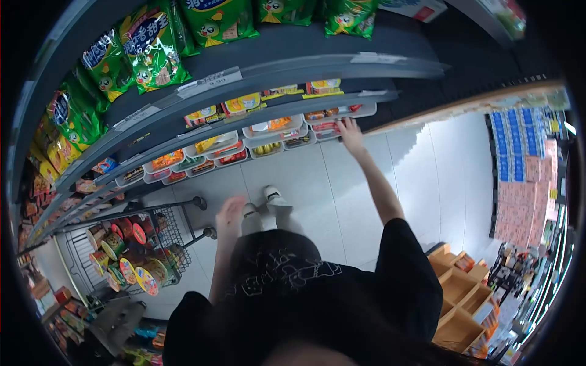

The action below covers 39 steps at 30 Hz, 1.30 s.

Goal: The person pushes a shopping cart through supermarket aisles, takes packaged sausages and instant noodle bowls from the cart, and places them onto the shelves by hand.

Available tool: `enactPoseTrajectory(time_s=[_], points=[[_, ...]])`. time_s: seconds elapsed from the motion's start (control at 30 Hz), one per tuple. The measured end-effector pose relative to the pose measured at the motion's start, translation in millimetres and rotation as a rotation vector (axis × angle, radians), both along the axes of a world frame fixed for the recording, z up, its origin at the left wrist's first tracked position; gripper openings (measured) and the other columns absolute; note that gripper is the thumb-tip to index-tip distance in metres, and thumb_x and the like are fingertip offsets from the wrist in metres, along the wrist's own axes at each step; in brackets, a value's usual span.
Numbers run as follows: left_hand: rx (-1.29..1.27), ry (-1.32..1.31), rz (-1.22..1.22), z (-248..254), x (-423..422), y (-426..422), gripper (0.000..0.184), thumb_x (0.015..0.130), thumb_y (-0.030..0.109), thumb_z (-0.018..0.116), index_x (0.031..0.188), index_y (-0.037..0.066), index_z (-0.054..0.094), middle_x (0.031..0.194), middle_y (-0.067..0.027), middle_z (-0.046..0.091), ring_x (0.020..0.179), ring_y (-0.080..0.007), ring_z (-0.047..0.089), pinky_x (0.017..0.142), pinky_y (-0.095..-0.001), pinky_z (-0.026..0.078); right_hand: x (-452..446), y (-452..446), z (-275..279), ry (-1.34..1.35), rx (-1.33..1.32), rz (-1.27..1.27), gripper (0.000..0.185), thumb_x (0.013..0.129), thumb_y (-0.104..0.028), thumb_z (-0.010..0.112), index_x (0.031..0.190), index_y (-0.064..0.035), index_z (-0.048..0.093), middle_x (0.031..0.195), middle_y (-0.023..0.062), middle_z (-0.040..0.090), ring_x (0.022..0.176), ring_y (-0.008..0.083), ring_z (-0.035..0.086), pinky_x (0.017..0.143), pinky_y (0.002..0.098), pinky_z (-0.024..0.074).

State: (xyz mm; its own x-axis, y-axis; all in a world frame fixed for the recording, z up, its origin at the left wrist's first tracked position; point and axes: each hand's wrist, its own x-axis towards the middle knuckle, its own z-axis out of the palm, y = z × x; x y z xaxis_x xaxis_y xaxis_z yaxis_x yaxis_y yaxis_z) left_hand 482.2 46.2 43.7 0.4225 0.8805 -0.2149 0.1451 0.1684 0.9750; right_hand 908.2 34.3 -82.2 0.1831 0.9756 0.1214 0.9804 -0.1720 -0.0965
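Shirt (287,293), right hand (350,135) at bin (370,113) of packets (331,112)

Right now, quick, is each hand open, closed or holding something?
Left hand: looks loosely open, though blurred; no item visible.
Right hand: at the shelf bins; grip cannot be told.

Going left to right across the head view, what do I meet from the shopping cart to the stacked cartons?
Dark metal wire shopping cart holding colourful round-lidded tubs → left hand → right white shoe → right hand → stacked blue-and-white rectangular cartons.
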Motion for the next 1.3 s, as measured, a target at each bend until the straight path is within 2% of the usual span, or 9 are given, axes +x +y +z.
enactPoseTrajectory(time_s=[0.3,0.63,0.7,0.8,0.93,1.0,1.03,1.13,1.3], points=[[-0.108,0.326,0.252,1.5,-45.1,-45.0,0.021,0.084,0.007,0.047,0.101,-0.003,0.053,0.089,-0.0095,0.059,0.085,-0.0151,0.056,0.074,-0.0258,0.043,150.9,85.9,-115.0,0.010,-0.597,-0.277,0.025,0.080,-0.023,0.046,0.099,-0.0099,0.054,0.099,0.0180,0.054,0.097,0.0317,0.049,0.081,0.0415,0.0399],[-0.066,0.452,0.150,-3.7,-50.3,-62.7,0.025,0.083,0.004,0.046,0.107,0.000,0.050,0.090,-0.0069,0.059,0.085,-0.0130,0.056,0.074,-0.0250,0.043,195.4,77.3,-174.5,0.023,-0.459,-0.287,0.016,0.077,-0.019,0.049,0.087,-0.0093,0.057,0.086,0.0162,0.055,0.087,0.0308,0.052,0.073,0.0409,0.0428],[-0.175,0.418,0.199,11.7,-46.3,-59.2,0.020,0.079,0.008,0.048,0.094,-0.003,0.054,0.093,-0.0155,0.057,0.085,-0.0270,0.056,0.076,-0.0313,0.043,198.0,80.5,-183.4,0.044,-0.390,-0.268,0.014,0.076,-0.018,0.049,0.084,-0.0091,0.058,0.084,0.0158,0.055,0.085,0.0307,0.053,0.071,0.0408,0.0433],[-0.098,0.476,0.185,12.6,-58.5,-62.2,0.022,0.079,0.009,0.048,0.097,-0.001,0.053,0.091,-0.0134,0.058,0.082,-0.0259,0.056,0.074,-0.0318,0.043,196.7,85.5,-207.2,0.094,-0.115,-0.209,0.012,0.076,-0.016,0.050,0.080,-0.0090,0.059,0.080,0.0153,0.056,0.083,0.0304,0.054,0.069,0.0407,0.0442],[-0.074,0.466,0.221,10.9,-78.5,-70.1,0.028,0.078,0.010,0.049,0.105,0.002,0.051,0.088,-0.0120,0.060,0.081,-0.0251,0.059,0.072,-0.0313,0.045,53.8,75.6,-108.9,-0.103,0.147,-0.445,0.034,0.074,-0.015,0.052,0.101,0.0049,0.049,0.097,0.0239,0.050,0.091,0.0367,0.051,0.077,0.0445,0.0408],[-0.067,0.444,0.260,10.7,-90.6,-75.6,0.030,0.079,0.009,0.048,0.107,0.001,0.049,0.089,-0.0131,0.060,0.083,-0.0244,0.059,0.075,-0.0317,0.045,-41.2,45.5,-56.6,0.203,0.261,-0.290,0.038,0.072,-0.006,0.051,0.107,0.0068,0.043,0.104,0.0254,0.046,0.093,0.0386,0.049,0.082,0.0468,0.0378],[-0.058,0.427,0.267,11.1,-97.7,-78.8,0.031,0.080,0.008,0.048,0.110,0.001,0.047,0.090,-0.0142,0.060,0.085,-0.0237,0.059,0.079,-0.0320,0.044,-90.0,30.6,-41.6,-0.030,0.503,-0.031,0.037,0.070,0.003,0.050,0.107,0.0059,0.044,0.106,0.0260,0.046,0.094,0.0388,0.049,0.081,0.0453,0.0390],[-0.094,0.422,0.331,14.8,-124.1,-88.8,0.032,0.080,0.008,0.048,0.110,0.000,0.047,0.091,-0.0141,0.060,0.086,-0.0244,0.058,0.079,-0.0320,0.044,-236.6,-28.6,-0.3,0.865,0.051,0.013,0.034,0.066,0.007,0.045,0.099,0.0036,0.051,0.110,0.0146,0.047,0.108,0.0276,0.042,0.091,0.0361,0.0319],[-0.017,0.349,0.448,4.0,-188.3,-104.0,0.030,0.079,0.008,0.049,0.108,0.000,0.049,0.091,-0.0145,0.060,0.086,-0.0250,0.058,0.077,-0.0320,0.045,-438.6,-57.0,84.6,1.197,-0.285,0.713,0.032,0.072,0.006,0.044,0.102,-0.0001,0.050,0.111,0.0135,0.048,0.106,0.0264,0.045,0.087,0.0339,0.0375]])
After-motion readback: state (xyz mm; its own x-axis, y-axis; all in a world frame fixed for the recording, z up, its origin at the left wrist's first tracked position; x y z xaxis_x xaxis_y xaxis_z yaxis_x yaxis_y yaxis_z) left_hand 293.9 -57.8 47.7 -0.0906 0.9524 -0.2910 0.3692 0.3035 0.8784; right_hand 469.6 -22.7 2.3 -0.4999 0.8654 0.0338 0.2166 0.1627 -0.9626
